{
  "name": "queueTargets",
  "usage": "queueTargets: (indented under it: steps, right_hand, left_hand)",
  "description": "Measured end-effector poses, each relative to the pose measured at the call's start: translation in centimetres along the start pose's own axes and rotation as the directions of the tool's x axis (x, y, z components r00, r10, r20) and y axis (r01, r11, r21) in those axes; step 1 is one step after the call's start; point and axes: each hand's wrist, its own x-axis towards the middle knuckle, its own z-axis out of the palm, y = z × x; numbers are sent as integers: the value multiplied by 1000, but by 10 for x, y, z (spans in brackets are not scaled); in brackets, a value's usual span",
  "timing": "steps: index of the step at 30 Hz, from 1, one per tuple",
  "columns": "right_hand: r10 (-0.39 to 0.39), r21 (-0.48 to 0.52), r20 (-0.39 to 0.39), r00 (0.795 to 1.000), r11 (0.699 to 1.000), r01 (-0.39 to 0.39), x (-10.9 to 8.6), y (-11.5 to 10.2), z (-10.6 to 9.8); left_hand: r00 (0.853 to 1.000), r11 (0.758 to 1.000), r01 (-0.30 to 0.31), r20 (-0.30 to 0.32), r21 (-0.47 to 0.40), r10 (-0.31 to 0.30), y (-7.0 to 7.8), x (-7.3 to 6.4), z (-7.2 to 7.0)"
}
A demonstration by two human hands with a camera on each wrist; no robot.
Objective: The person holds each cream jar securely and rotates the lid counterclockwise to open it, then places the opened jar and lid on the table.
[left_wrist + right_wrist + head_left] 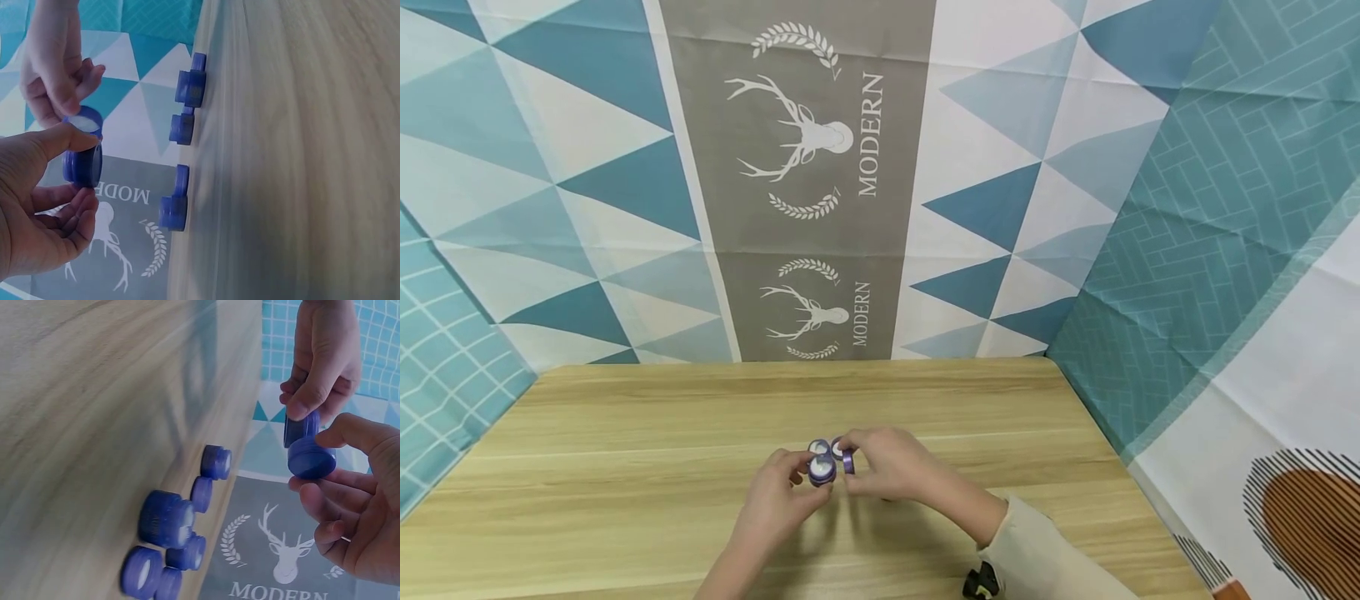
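In the head view my left hand [782,500] pinches a small round purple-blue jar [822,468] with a whitish top, thumb on the near side. Close beside it, my right hand [891,465] holds a thin purple lid [848,461] on edge between thumb and fingers. The left wrist view shows the lid's pale inside [81,123] right above the jar [84,165], the two nearly overlapping. From the right wrist, the lid [310,459] faces the jar [302,429] at close range. Both are held up off the table.
Several more blue jars and lids stand on the wooden table [662,467], among them a larger jar [164,519], a round lid [140,572] and a small jar [173,212]. Patterned cloth [985,125] hangs behind the table. A black device [981,581] sits by the right sleeve.
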Motion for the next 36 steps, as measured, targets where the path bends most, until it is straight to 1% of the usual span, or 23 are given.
queueTargets:
  steps: [4,8,10,12,16,19,25,28,30,33,36]
  right_hand:
    - [44,-4,16,999,999,-44,0,3,5]
    - [81,45,37,996,996,-83,-1,6,12]
    - [84,78,46,995,993,-88,-1,7,16]
    - [73,88,47,996,993,-77,-1,9,20]
    - [48,61,36,998,997,-50,0,11,27]
    - [48,47,34,998,998,-50,1,11,31]
    - [92,43,30,995,995,-93,3,13,42]
    - [121,58,30,992,991,-123,4,15,49]
    - [135,66,28,990,989,-136,4,16,53]
    - [140,66,24,990,988,-142,5,18,59]
    - [131,44,20,991,990,-132,7,19,63]
  left_hand:
    - [999,1000,22,30,18,-23,-5,1,-3]
    - [997,998,40,61,44,-43,-9,1,-4]
    - [996,997,43,75,57,-48,-10,2,-5]
    - [995,997,43,87,66,-49,-12,2,-5]
    - [993,995,40,107,86,-49,-15,3,-5]
    - [991,994,39,125,97,-51,-17,4,-5]
    - [986,994,40,158,100,-56,-19,7,-2]
    - [982,992,50,174,112,-69,-20,9,1]
    - [981,991,44,183,127,-67,-21,10,2]
    - [980,988,34,188,148,-62,-22,10,4]
    - [980,988,26,192,153,-56,-24,10,7]
